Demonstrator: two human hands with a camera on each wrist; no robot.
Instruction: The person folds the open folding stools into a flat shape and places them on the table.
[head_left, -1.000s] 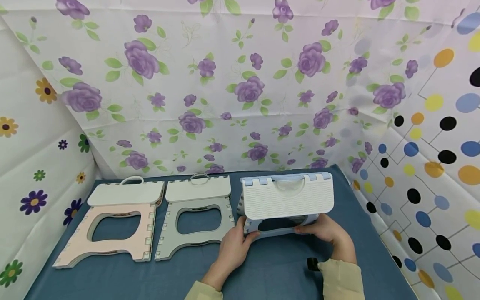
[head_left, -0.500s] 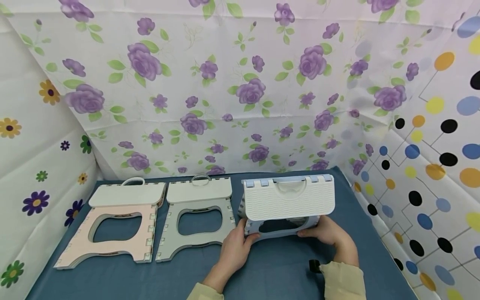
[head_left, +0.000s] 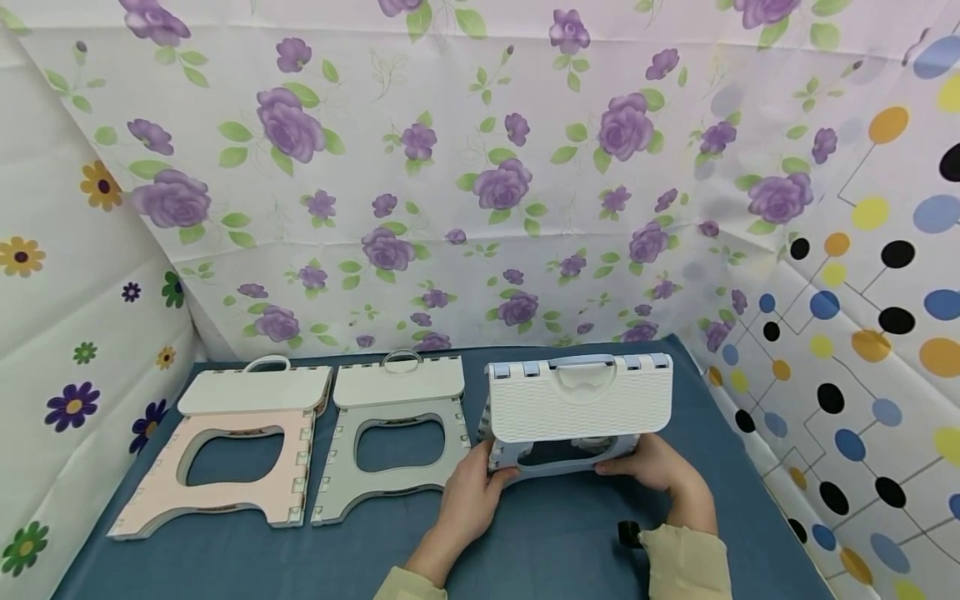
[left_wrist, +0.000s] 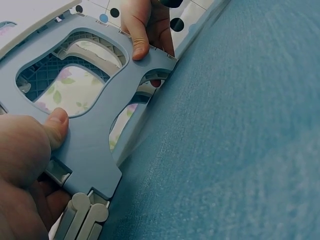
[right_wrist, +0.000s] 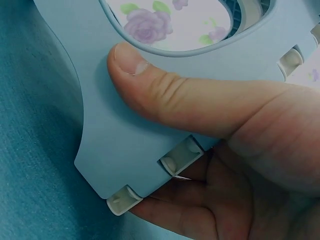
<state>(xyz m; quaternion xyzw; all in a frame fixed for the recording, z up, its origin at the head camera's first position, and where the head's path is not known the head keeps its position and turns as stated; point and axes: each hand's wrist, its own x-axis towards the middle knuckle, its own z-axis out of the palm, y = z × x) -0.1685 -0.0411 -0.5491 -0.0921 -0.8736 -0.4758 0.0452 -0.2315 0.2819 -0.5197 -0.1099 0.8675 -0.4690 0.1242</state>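
Note:
A folding step stool with a white textured seat and light blue legs stands on the right part of the table, partly unfolded. My left hand grips its left leg edge, thumb on the front panel and fingers behind. On the opposite edge, my right hand holds the leg the same way. The left wrist view shows the blue leg panel with its cutout and the lattice inside. Up close in the right wrist view, my right thumb presses flat below the cutout; the fingers wrap behind the hinged edge.
To the left, a folded pink stool and a folded grey-green stool lie flat with white seats and handles toward the back. Blue cloth covers the table. Patterned curtains enclose the back and both sides.
The blue stool's seat has tilted slightly, its back edge a little lower and farther right. Both hands keep their hold, the right having shifted slightly right. The camera view has moved a little.

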